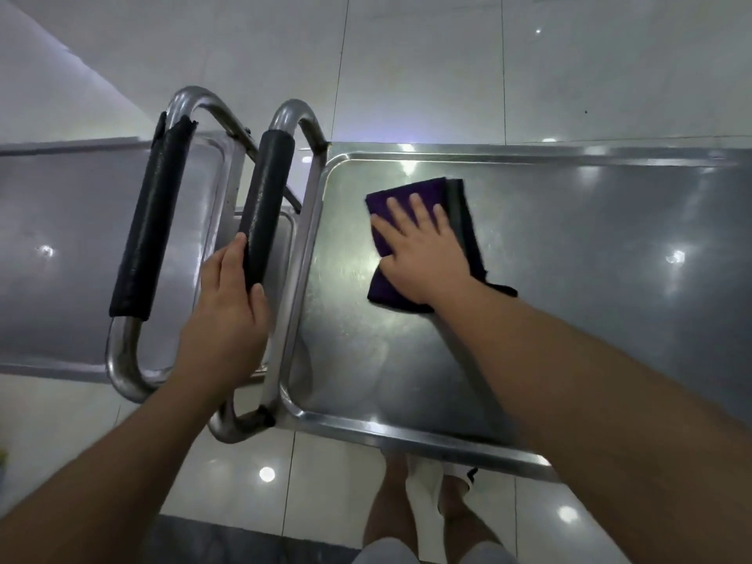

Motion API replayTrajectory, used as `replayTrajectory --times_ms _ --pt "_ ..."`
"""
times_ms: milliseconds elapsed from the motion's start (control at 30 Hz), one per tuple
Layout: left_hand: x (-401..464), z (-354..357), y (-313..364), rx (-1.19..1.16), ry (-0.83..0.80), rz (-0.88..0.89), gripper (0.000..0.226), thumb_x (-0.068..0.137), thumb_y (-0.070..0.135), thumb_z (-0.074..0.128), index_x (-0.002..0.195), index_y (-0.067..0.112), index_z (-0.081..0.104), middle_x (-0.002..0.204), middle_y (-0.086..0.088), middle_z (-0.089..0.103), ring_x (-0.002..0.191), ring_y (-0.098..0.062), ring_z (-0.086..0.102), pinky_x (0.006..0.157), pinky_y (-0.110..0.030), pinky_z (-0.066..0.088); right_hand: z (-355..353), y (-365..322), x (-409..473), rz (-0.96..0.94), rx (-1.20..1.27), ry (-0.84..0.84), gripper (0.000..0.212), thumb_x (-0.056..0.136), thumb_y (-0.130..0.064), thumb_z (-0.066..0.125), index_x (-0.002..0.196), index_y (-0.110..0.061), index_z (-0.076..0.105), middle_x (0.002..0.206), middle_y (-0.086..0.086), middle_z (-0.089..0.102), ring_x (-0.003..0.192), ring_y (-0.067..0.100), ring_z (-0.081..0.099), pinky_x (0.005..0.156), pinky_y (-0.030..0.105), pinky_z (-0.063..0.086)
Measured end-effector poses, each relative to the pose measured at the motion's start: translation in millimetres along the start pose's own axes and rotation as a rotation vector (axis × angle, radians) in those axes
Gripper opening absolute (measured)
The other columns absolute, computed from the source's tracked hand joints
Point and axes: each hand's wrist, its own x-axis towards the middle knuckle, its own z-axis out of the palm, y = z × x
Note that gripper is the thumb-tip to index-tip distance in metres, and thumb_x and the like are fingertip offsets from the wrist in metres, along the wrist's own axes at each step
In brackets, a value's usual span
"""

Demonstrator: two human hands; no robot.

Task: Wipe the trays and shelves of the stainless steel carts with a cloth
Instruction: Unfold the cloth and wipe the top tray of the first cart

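Both hands are busy. Lower centre-left, my left hand (228,315) curls round the padded handle (266,205) of the right cart, thumb on one side and fingers wrapped behind, I judge to keep the cart from rolling while I rub. Right of centre, my right hand (423,250) lies flat with fingers spread, pressing the folded purple cloth (407,193) onto the top tray (569,246) near its left end; the open palm spreads pressure. Beyond and to the left stands a second cart (61,238), its own handle (150,225) just beside mine. Count: two carts, two padded handles, one cloth. A tiled floor (447,54) fills the upper frame.
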Motion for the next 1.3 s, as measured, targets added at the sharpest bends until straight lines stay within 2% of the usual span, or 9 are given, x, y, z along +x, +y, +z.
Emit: replayTrajectory --times_ms 233,367,700,833,900,1000,1133,1233,1300 --pt "-1 -1 1 0.012 -0.007 0.004 0.062 0.108 0.024 0.044 0.161 0.024 0.013 0.157 -0.002 0.025 0.113 -0.025 0.055 0.083 -0.035 0.046 -25 172 -37 0.482 0.045 0.115 0.069 0.096 -0.047 0.027 0.163 -0.037 0.015 0.173 0.009 0.0 0.158 0.037 -0.001 0.127 0.056 0.0" --pt "-1 0 0 -0.009 -0.009 0.0 0.061 0.108 0.024 0.044 0.161 0.024 0.013 0.157 -0.001 0.025 0.11 -0.023 0.055 0.083 -0.04 0.051 -25 193 -52 0.617 0.1 0.141 0.067 0.099 -0.043 0.024 0.164 -0.033 0.013 0.174 0.004 0.003 0.159 0.035 -0.001 0.127 0.056 0.0" --pt "0 -2 0 -0.002 -0.013 -0.016 0.063 0.107 0.026 0.043 0.16 0.028 0.01 0.154 0.002 0.024 0.11 -0.023 0.056 0.082 -0.039 0.053 42 -67 -74 0.003 0.085 0.024 0.07 0.096 -0.049 0.031 0.163 -0.034 0.022 0.173 -0.002 0.008 0.159 0.03 -0.001 0.126 0.055 -0.001" --pt "0 -1 2 -0.003 -0.003 -0.013 0.062 0.108 0.026 0.043 0.161 0.027 0.011 0.155 0.002 0.023 0.107 -0.02 0.056 0.081 -0.038 0.056 61 -97 -87 -0.169 0.047 0.003 0.064 0.102 -0.052 0.027 0.163 -0.038 0.016 0.173 -0.004 0.003 0.159 0.026 -0.008 0.127 0.054 -0.006" --pt "1 -2 3 -0.006 -0.01 -0.006 0.062 0.108 0.026 0.043 0.161 0.027 0.011 0.156 -0.001 0.024 0.11 -0.026 0.058 0.083 -0.045 0.059 60 -74 -86 -0.08 0.059 0.055 0.064 0.1 -0.051 0.029 0.162 -0.039 0.021 0.172 -0.004 0.007 0.16 0.025 -0.002 0.128 0.052 -0.002" --pt "2 -2 2 -0.009 -0.013 0.007 0.062 0.108 0.026 0.042 0.161 0.023 0.012 0.156 -0.005 0.025 0.108 -0.027 0.058 0.084 -0.046 0.057 48 -16 -76 0.302 0.086 0.212 0.065 0.095 -0.046 0.035 0.159 -0.033 0.035 0.171 0.004 0.022 0.158 0.031 0.015 0.127 0.054 0.009" --pt "2 -1 2 -0.022 -0.002 0.042 0.063 0.107 0.023 0.043 0.162 0.02 0.013 0.156 -0.004 0.025 0.1 -0.015 0.05 0.078 -0.035 0.05 16 47 -44 0.682 0.14 0.188 0.068 0.099 -0.046 0.029 0.164 -0.032 0.016 0.173 0.006 0.004 0.159 0.034 0.001 0.127 0.057 0.002" --pt "3 0 0 -0.03 0.004 0.038 0.063 0.107 0.023 0.042 0.162 0.021 0.013 0.157 -0.003 0.024 0.101 -0.011 0.047 0.079 -0.032 0.046 6 38 -19 0.749 0.185 0.184 0.069 0.101 -0.048 0.026 0.165 -0.031 0.008 0.174 0.001 -0.002 0.159 0.034 -0.005 0.126 0.059 0.0" --pt "2 0 0 -0.033 0.007 0.043 0.062 0.107 0.023 0.042 0.162 0.021 0.013 0.158 -0.003 0.024 0.103 -0.01 0.045 0.08 -0.031 0.046 11 3 -9 0.627 0.138 0.17 0.07 0.1 -0.049 0.026 0.165 -0.031 0.007 0.174 -0.001 -0.002 0.159 0.033 -0.006 0.126 0.058 0.0"
